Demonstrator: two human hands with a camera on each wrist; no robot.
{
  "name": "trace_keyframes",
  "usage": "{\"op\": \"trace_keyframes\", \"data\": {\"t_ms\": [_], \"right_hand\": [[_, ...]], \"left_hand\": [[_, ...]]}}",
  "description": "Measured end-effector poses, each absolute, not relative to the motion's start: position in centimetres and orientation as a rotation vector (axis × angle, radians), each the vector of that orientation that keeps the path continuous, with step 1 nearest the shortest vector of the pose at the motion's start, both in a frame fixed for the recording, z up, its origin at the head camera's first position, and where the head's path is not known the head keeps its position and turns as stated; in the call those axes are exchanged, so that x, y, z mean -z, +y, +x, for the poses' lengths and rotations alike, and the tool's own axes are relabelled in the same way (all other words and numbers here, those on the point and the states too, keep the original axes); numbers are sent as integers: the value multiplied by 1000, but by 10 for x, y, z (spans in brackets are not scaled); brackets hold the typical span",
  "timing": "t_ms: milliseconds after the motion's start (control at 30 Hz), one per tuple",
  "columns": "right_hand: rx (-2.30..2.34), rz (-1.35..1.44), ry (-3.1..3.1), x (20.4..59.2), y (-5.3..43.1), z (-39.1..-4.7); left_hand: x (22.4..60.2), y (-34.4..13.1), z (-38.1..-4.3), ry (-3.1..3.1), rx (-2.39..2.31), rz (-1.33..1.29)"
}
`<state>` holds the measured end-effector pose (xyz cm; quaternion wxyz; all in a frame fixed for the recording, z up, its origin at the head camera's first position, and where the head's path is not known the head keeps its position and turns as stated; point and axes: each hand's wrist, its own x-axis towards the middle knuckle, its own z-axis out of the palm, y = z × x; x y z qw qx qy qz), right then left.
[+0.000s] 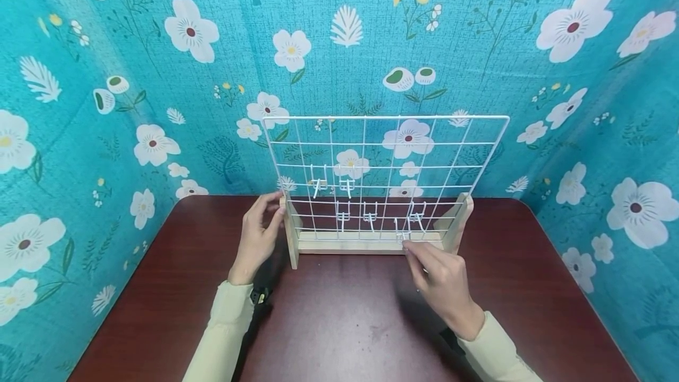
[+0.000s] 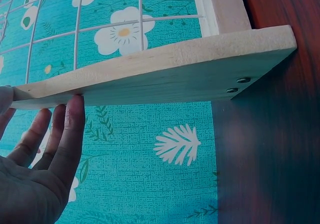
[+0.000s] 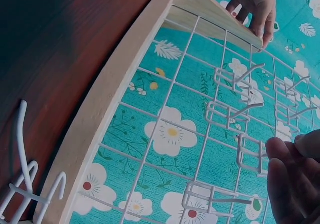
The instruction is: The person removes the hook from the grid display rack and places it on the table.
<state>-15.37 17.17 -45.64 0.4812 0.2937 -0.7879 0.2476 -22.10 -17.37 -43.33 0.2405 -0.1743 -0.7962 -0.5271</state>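
A white wire grid (image 1: 383, 144) stands in a pale wooden stand (image 1: 350, 246), with several white wire hooks (image 1: 347, 186) hung on it. My left hand (image 1: 258, 231) holds the upper end of the stand's left side panel (image 2: 165, 66), the thumb at its edge and fingertips against its outer face. Low at the right of the grid, my right hand (image 1: 442, 279) pinches a white hook (image 1: 401, 234) between thumb and fingertips. In the right wrist view this hook (image 3: 241, 156) lies against the grid wires, its outer end hidden by the fingers.
Another white hook (image 3: 24, 184) shows close to the camera in the right wrist view. Beneath the stand is a dark red-brown table (image 1: 339, 311). A teal flowered cloth (image 1: 318, 75) hangs behind the table and along both sides.
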Motion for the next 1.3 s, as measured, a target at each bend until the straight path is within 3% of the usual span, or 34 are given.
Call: {"op": "trace_keyframes", "data": {"t_ms": [1300], "right_hand": [[-595, 724, -2095, 483, 179, -143]], "left_hand": [[432, -173, -220, -2174, 1449, -480]]}}
